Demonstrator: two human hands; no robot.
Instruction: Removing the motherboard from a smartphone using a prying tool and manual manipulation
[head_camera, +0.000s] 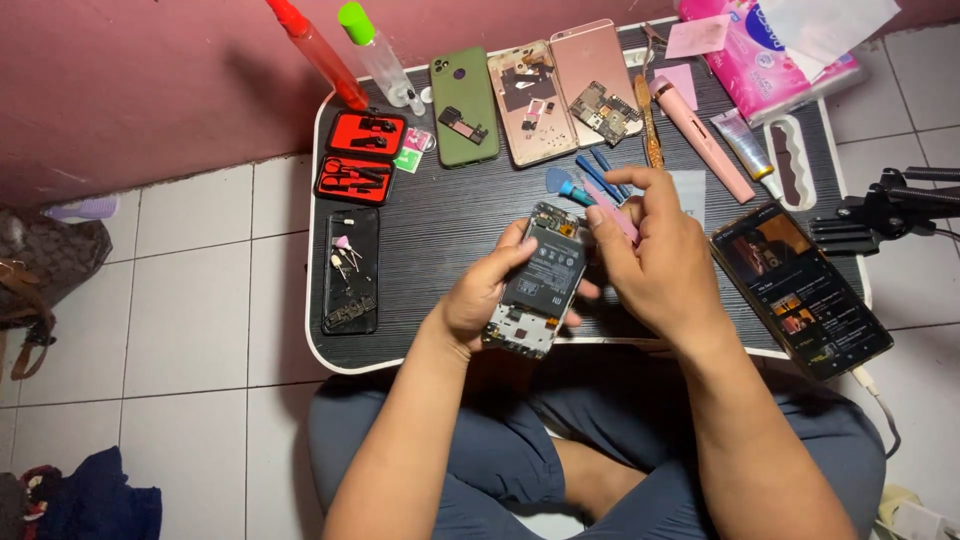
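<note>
My left hand (478, 290) grips an opened phone (537, 282) from its left side, back cover off, with the dark battery and circuit boards showing. My right hand (655, 255) is at the phone's upper right corner and pinches a thin pink pry tool (612, 214) against it. Both hands hover over the front middle of a small black lap table (440, 215).
On the table lie a green phone back (463, 108), a rose-gold opened phone (530, 100) with a back cover (593, 60), a red tool case (360, 152), a black phone with small parts (351, 270), blue tools (590, 178), a pink pen-like tool (700, 138), and a lit phone (800, 290).
</note>
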